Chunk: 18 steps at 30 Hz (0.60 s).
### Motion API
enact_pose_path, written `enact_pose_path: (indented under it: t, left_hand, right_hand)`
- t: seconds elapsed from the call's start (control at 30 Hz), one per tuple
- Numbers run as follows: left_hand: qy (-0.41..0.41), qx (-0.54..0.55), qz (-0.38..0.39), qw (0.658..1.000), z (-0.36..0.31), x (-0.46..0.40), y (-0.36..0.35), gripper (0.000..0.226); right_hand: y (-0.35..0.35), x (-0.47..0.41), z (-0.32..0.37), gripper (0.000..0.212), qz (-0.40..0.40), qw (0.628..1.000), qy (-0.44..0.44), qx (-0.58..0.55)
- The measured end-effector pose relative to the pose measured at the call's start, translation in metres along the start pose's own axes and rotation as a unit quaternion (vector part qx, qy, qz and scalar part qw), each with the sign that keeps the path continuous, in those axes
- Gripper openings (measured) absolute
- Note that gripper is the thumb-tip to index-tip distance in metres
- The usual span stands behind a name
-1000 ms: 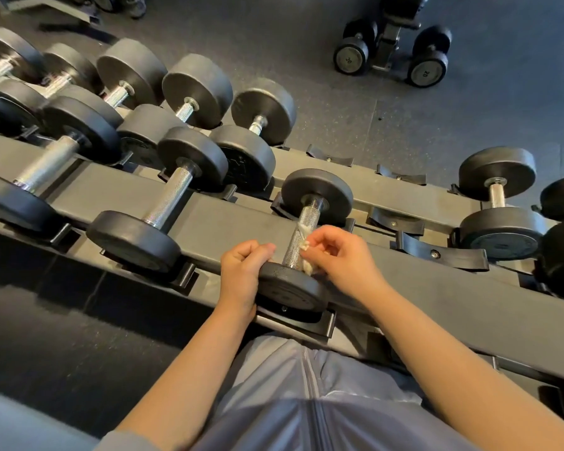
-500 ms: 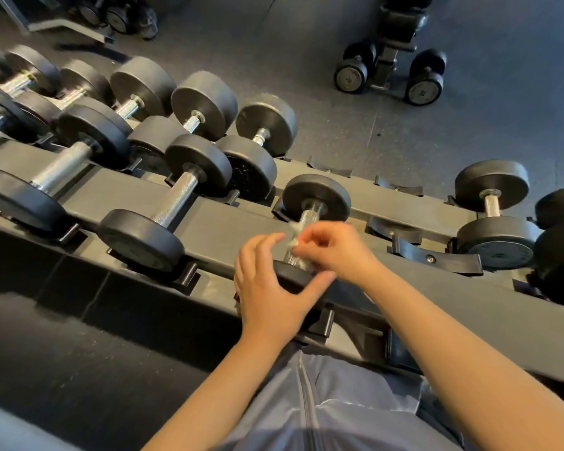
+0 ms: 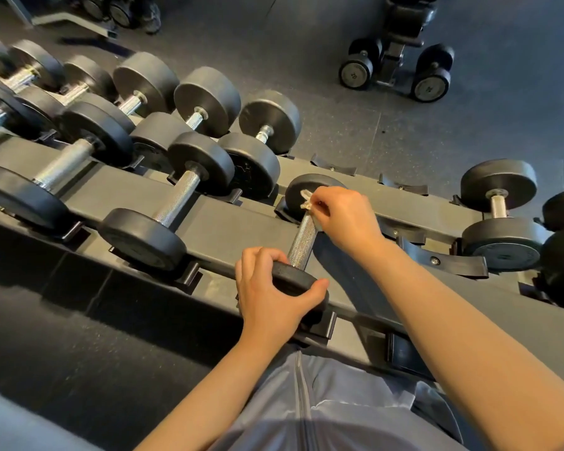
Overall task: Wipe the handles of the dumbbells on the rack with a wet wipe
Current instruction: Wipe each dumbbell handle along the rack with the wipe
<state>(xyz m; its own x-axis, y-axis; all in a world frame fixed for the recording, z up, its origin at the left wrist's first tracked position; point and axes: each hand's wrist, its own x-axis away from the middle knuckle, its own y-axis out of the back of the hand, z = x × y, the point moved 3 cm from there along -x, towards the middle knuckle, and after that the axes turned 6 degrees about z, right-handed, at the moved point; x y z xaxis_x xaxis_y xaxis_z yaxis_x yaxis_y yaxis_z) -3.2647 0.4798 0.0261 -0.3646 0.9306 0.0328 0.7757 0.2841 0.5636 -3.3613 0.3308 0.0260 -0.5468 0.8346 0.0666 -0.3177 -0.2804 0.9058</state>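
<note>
A small black dumbbell lies across the dark rack (image 3: 241, 229), its knurled steel handle (image 3: 302, 244) pointing away from me. My left hand (image 3: 271, 294) grips the near black head (image 3: 295, 281), fingers and thumb curled round its rim. My right hand (image 3: 345, 219) pinches a crumpled whitish wet wipe (image 3: 306, 201) at the far end of the handle, just in front of the far head (image 3: 302, 187).
Larger dumbbells (image 3: 173, 203) fill the rack to the left, in upper and lower rows. Another dumbbell (image 3: 500, 216) sits to the right, past some vacant saddles (image 3: 443, 258). A bench with two dumbbells (image 3: 394, 66) stands on the dark floor behind.
My right hand has slid the wipe from the near end of the handle to the far end. My left hand opened briefly, then took hold of the near head again.
</note>
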Motion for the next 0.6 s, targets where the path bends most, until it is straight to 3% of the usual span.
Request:
enact_pose_path:
  t: [0.07,0.17,0.3,0.33,0.4,0.47,0.6]
  left_hand:
    - [0.001,0.013,0.002,1.0,0.002,-0.002,0.003,0.052]
    - [0.021,0.064,0.006,0.998,0.007,-0.005,0.007,0.047]
    - [0.058,0.154,0.004,0.986,0.013,-0.011,0.014,0.048]
    - [0.059,0.163,0.005,0.985,0.014,-0.011,0.014,0.048]
    - [0.056,0.167,0.008,0.984,0.014,-0.011,0.014,0.048]
    - [0.053,0.164,0.008,0.985,0.013,-0.01,0.013,0.048]
    - [0.064,0.19,0.018,0.98,0.013,-0.011,0.013,0.049]
  right_hand:
    - [-0.004,-0.005,0.002,0.016,-0.007,1.0,-0.003,0.028]
    - [-0.007,0.003,0.006,0.012,0.002,0.995,-0.033,-0.091]
    - [-0.015,0.035,0.019,0.002,0.163,0.936,-0.017,-0.312]
    - [-0.018,0.043,0.023,0.007,0.183,0.923,-0.013,-0.339]
    - [-0.024,0.056,0.024,0.016,0.16,0.922,-0.012,-0.354]
    - [-0.029,0.059,0.023,0.013,0.09,0.926,-0.039,-0.364]
    - [-0.035,0.043,0.006,0.006,-0.052,0.906,-0.18,-0.379]
